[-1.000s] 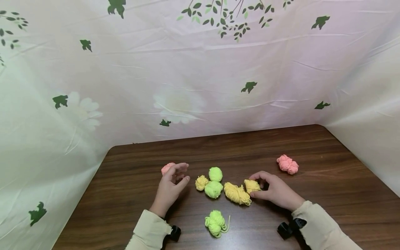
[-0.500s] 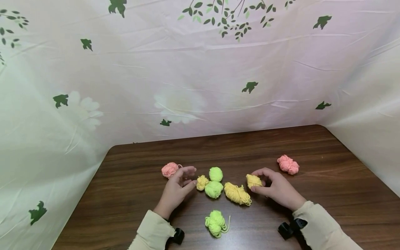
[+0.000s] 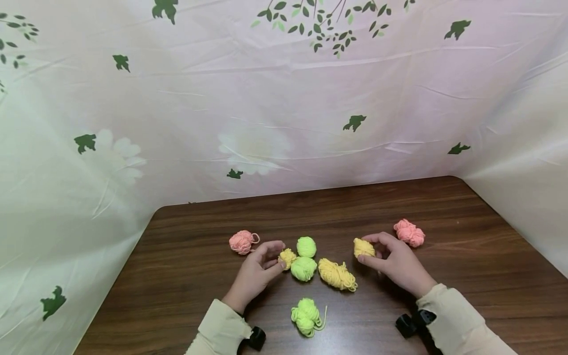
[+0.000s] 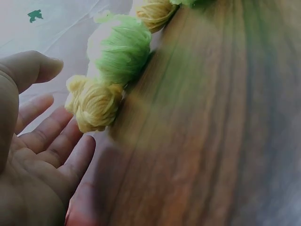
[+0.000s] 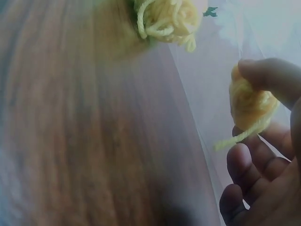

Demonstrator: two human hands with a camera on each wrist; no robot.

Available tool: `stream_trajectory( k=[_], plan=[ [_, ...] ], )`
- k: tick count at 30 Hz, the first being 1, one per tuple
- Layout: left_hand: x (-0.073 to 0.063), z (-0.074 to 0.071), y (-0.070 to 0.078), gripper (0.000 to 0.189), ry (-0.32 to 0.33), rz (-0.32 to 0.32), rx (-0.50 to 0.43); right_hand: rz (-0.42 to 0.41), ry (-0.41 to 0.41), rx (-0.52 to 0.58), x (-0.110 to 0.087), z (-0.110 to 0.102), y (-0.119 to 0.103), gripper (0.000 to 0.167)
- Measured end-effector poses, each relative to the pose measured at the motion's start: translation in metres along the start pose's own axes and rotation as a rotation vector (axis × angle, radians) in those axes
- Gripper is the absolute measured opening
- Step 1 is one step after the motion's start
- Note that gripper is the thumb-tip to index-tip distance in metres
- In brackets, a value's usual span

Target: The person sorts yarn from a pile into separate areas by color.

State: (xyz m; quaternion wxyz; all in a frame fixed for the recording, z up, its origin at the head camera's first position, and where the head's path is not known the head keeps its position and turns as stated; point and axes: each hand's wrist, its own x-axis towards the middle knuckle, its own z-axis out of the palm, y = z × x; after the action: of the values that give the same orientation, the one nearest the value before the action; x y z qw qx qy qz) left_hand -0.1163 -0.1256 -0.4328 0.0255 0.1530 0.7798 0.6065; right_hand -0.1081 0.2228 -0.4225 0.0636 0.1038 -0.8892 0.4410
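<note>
My right hand (image 3: pixel 395 259) pinches a small yellow yarn ball (image 3: pixel 364 248) between thumb and fingers. In the right wrist view a loose yarn end hangs from this ball (image 5: pixel 249 101), above the fingertips. My left hand (image 3: pixel 257 271) has its thumb and fingers spread beside another small yellow yarn ball (image 4: pixel 96 103), fingertips right at its edge. That ball lies against a lime green yarn ball (image 3: pixel 303 269), with a second lime green ball (image 3: pixel 306 247) just behind. Between the hands lies a longer yellow yarn bundle (image 3: pixel 337 274).
A pink yarn ball (image 3: pixel 241 242) sits beyond my left hand, and a pink yarn bundle (image 3: pixel 409 233) lies beyond my right. Nearer me is a lime green yarn ball (image 3: pixel 306 317) with a loose tail. The brown wooden table (image 3: pixel 191 276) meets hanging printed cloth (image 3: pixel 284 98) behind.
My right hand has carried the small yellow yarn ball away from the longer yellow bundle, rightward and farther back. My left hand has moved right, from the pink yarn ball to the other small yellow one.
</note>
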Motion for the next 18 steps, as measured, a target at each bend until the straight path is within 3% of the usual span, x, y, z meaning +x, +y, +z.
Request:
stream_trajectory(
  k=[7,18],
  plan=[
    [0.0004,0.0006,-0.0037,0.042,-0.024,-0.012,0.010,0.011,0.067,-0.006,0.0018,-0.0045,0.0003,0.042],
    [0.0003,0.0010,-0.0067,0.046,-0.037,-0.016,0.068,0.099,0.087,-0.013,0.0042,-0.0099,0.0032,0.046]
  ],
)
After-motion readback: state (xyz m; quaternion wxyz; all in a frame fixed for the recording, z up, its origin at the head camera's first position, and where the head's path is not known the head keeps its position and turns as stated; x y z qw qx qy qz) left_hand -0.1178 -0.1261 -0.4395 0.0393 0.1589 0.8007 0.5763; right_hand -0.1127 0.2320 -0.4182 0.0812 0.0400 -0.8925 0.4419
